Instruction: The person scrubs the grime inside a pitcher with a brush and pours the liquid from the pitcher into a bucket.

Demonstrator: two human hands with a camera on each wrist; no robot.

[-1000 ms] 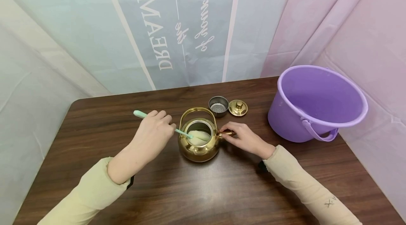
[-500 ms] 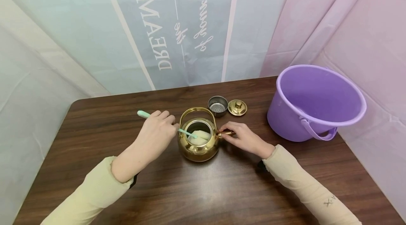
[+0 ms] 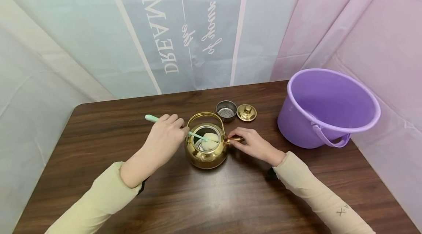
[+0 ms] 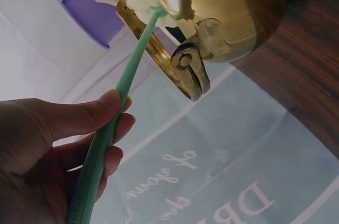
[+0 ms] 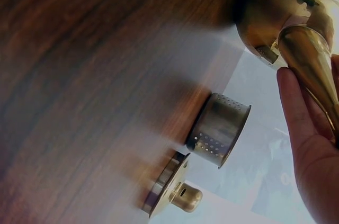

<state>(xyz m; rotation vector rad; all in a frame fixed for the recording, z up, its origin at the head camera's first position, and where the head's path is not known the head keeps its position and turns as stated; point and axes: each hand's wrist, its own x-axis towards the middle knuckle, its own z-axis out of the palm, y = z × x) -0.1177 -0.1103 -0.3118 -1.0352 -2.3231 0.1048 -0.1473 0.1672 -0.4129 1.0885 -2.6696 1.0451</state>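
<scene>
A gold kettle [image 3: 205, 161] stands upright on the table, its top uncovered and its hooped handle [image 3: 204, 114] raised. My left hand [image 3: 163, 138] pinches the mint-green stick of a cup brush [image 4: 124, 78] between thumb and fingers. The brush's pale sponge head [image 3: 210, 141] sits inside the kettle's mouth, leaning toward the right side. On the kettle's other side, my right hand [image 3: 253, 143] holds the spout [image 5: 307, 57] between thumb and fingers. Behind the kettle are a metal strainer [image 3: 227, 111] and a gold knobbed lid [image 3: 247, 112], side by side.
A purple bucket [image 3: 294, 124] with its handle hanging down stands at the right of the dark wood table [image 3: 211, 204]. A printed cloth backdrop [image 3: 211, 65] closes off the table's far edge, and pale cloth hangs at both sides.
My left hand has shifted a little to the right, and the sponge head has moved rightward and turned within the kettle. My right hand has stayed on the spout.
</scene>
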